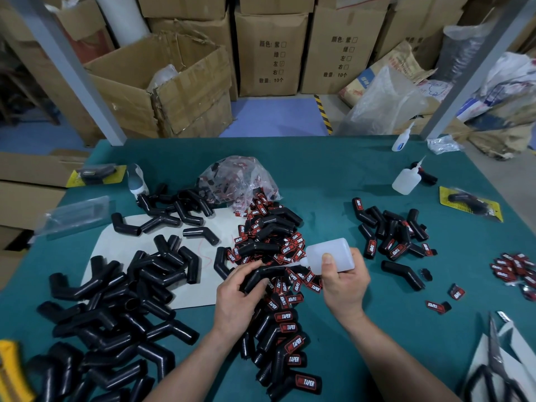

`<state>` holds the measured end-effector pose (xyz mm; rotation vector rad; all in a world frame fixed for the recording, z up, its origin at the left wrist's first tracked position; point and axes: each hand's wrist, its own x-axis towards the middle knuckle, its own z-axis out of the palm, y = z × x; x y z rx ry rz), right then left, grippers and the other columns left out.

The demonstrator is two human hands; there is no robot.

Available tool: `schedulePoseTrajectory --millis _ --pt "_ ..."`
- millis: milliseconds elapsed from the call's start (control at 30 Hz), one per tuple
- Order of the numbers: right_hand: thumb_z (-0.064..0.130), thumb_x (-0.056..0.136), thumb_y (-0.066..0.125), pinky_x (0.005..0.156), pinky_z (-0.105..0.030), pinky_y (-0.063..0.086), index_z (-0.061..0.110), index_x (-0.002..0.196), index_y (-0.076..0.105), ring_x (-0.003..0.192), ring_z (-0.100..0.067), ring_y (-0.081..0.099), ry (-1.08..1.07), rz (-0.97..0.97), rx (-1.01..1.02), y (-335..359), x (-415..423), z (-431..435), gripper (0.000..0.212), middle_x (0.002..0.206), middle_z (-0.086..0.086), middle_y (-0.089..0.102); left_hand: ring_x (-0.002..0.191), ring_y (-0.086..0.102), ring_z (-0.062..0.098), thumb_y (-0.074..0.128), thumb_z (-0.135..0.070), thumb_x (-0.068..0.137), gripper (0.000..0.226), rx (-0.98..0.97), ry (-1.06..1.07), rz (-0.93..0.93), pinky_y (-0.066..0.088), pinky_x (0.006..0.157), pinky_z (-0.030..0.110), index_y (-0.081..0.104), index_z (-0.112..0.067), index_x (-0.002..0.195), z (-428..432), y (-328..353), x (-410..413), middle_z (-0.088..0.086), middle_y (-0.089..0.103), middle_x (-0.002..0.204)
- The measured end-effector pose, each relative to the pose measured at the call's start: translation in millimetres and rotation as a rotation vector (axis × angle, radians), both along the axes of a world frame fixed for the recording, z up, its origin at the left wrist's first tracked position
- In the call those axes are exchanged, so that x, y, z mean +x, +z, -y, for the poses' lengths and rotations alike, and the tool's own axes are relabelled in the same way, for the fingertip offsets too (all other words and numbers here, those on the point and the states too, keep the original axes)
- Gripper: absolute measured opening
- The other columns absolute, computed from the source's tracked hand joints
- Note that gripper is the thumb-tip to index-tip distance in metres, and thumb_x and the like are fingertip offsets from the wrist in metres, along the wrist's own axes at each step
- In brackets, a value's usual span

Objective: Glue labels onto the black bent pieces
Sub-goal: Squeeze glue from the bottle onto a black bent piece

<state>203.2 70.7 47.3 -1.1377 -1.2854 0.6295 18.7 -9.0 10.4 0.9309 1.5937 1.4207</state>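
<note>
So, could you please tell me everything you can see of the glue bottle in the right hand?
The glue bottle is a translucent white plastic squeeze bottle with a long tapered nozzle. It is tipped nearly on its side, base to the right, nozzle pointing left. The right hand grips its body, thumb across the front. The nozzle tip reaches the black bent piece held by the left hand.

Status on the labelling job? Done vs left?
Done: a pile of black bent pieces with red TAPER labels lies between the forearms; a second labelled group sits at right. In hand: the left hand holds a bare black bent piece; the right hand grips the translucent white glue bottle, nozzle at the piece. Left: a large heap of unlabelled black pieces and loose red-and-black labels.
</note>
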Motion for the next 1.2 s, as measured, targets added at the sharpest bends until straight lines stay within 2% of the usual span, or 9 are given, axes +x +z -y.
schedulePoseTrajectory --millis 100,500,567,700,767,900,1000,1067,1200 --pt "0.041 0.08 0.063 0.052 -0.011 0.041 0.035 0.08 0.051 0.059 0.009 0.054 0.001 -0.005 0.002 -0.2 0.0 -0.1 0.013 0.063 0.013 0.054 0.104 0.073 0.019 0.08 -0.008 0.088 0.053 0.01 -0.003 -0.018 0.06 0.096 0.043 0.073 -0.055 0.112 0.8 1.2 -0.3 -0.017 0.071 0.118" --pt "0.039 0.08 0.062 0.052 -0.003 0.036 0.032 0.081 0.05 0.059 0.012 0.054 0.005 0.014 0.026 0.3 -0.4 0.5 0.014 0.061 0.016 0.052 0.104 0.073 0.02 0.079 -0.006 0.089 0.053 0.029 -0.016 -0.01 0.06 0.095 0.042 0.073 -0.054 0.111 1.0 0.5 -0.5 -0.018 0.071 0.117" --pt "0.04 0.08 0.062 0.052 -0.004 0.037 0.035 0.081 0.05 0.059 0.011 0.054 0.0 0.011 0.02 -0.1 -0.8 0.2 0.013 0.059 0.014 0.055 0.107 0.072 0.016 0.08 -0.007 0.088 0.052 0.042 -0.018 -0.045 0.059 0.098 0.04 0.073 -0.052 0.115 0.6 -1.0 -0.6 -0.019 0.07 0.119" --pt "0.041 0.079 0.062 0.052 -0.006 0.037 0.036 0.081 0.049 0.058 0.01 0.053 0.006 0.018 0.011 -1.1 -1.4 0.5 0.013 0.073 0.023 0.064 0.106 0.072 0.013 0.081 -0.009 0.089 0.052 0.052 -0.003 -0.037 0.059 0.094 0.033 0.073 -0.053 0.115 -0.5 -5.7 -1.7 -0.019 0.07 0.118" --pt "0.042 0.079 0.062 0.05 -0.009 0.039 0.036 0.081 0.05 0.057 0.009 0.053 0.01 0.014 0.006 -1.8 -1.5 1.0 0.014 0.065 0.016 0.062 0.101 0.074 0.017 0.081 -0.012 0.088 0.048 0.049 0.005 -0.002 0.062 0.088 0.031 0.073 -0.051 0.116 -0.9 -7.4 -2.0 -0.016 0.071 0.118" --pt "0.043 0.078 0.063 0.049 -0.017 0.04 0.035 0.081 0.051 0.056 0.007 0.053 0.001 0.017 0.01 -3.1 -1.2 1.4 0.014 0.058 0.012 0.057 0.101 0.074 0.022 0.08 -0.015 0.09 0.045 0.046 -0.001 -0.024 0.062 0.09 0.038 0.072 -0.049 0.119 -0.5 -11.0 -3.3 -0.014 0.071 0.121" --pt "0.044 0.079 0.062 0.049 -0.021 0.041 0.036 0.081 0.05 0.056 0.007 0.054 -0.008 0.015 0.002 -3.4 -1.1 1.6 0.015 0.071 0.019 0.064 0.101 0.074 0.024 0.08 -0.018 0.09 0.043 0.042 -0.009 -0.022 0.062 0.089 0.04 0.072 -0.048 0.12 -0.3 -11.5 -3.9 -0.013 0.07 0.122" --pt "0.044 0.079 0.062 0.048 -0.019 0.041 0.035 0.081 0.05 0.056 0.007 0.054 -0.001 0.014 0.0 -3.8 -1.4 1.5 0.015 0.073 0.022 0.064 0.103 0.074 0.02 0.08 -0.015 0.09 0.045 0.051 -0.004 -0.028 0.062 0.088 0.035 0.072 -0.049 0.119 -0.3 -10.9 -3.8 -0.014 0.07 0.122" --pt "0.041 0.079 0.063 0.05 -0.007 0.038 0.036 0.083 0.049 0.057 0.01 0.054 0.016 0.036 0.013 -2.5 -1.6 1.7 0.014 0.075 0.025 0.064 0.104 0.073 0.012 0.08 -0.013 0.089 0.049 0.056 0.005 -0.021 0.061 0.087 0.027 0.072 -0.053 0.117 -0.7 -9.5 -3.4 -0.018 0.071 0.118"
